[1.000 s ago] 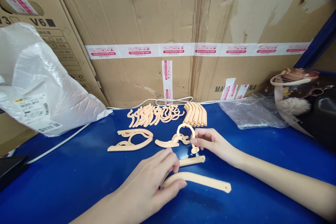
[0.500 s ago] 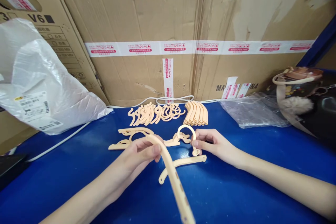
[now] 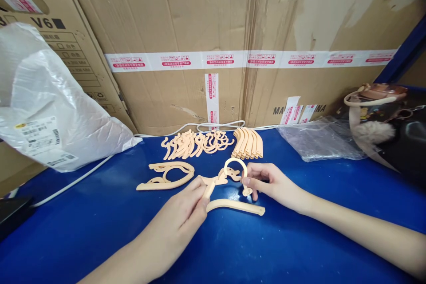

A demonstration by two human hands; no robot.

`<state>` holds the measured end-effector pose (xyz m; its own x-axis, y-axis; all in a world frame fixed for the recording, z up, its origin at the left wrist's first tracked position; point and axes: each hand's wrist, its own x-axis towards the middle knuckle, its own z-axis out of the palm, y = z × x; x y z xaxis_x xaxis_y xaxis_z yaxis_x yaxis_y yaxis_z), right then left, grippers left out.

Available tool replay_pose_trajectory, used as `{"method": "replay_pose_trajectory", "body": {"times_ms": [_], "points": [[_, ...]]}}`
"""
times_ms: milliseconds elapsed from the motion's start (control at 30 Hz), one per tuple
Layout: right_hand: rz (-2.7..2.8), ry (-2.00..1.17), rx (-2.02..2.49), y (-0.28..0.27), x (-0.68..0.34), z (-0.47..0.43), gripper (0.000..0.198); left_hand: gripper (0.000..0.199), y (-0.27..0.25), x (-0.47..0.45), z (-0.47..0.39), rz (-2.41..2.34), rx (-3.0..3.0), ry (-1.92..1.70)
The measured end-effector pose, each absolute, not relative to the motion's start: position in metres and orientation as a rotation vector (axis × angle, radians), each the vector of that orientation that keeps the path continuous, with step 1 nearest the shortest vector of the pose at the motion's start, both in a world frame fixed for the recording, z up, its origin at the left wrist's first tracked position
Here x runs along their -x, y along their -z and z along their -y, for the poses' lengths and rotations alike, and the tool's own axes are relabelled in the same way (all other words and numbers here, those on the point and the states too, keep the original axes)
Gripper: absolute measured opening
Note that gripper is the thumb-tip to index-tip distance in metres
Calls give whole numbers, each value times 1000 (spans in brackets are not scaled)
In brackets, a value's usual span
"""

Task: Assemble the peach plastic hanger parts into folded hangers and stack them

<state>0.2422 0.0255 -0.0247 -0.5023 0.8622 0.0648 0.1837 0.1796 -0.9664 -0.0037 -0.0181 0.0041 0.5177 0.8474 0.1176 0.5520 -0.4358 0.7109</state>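
Blue bench (image 3: pixel 299 239) below; your left grip (image 3: pixel 184 213) pinches a bar (image 3: pixel 209 190), your right grip (image 3: pixel 269 182) a hook (image 3: pixel 246 169); you're apparently pairing them, likely needing ends aligned next.

The left hand (image 3: pixel 186 206) grips a bar (image 3: pixel 209 189) near the hook (image 3: pixel 245 170) pinched in the right hand (image 3: pixel 271 183). A second bar (image 3: pixel 237 205) lies on the blue table (image 3: pixel 299 244). Beyond, a hanger (image 3: pixel 173 185) lies left; piled hooks (image 3: pixel 189 144) and stacked bars (image 3: pixel 248 143) lie before a box (image 3: pixel 179 22).
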Motion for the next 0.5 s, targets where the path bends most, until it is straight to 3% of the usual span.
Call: {"method": "replay_pose_trajectory", "body": {"times_ms": [100,333,500], "points": [[1815,-1332,982,25,-243,-29,29,34,0,6,18,-1242,-2402,-527],[1719,-1396,871,23,-238,-25,22,14,16,2,15,-1121,-2765,-451],[1615,-1560,815,26,-232,-23,25,21,17,-4,17,-1065,-2732,-423]]}}
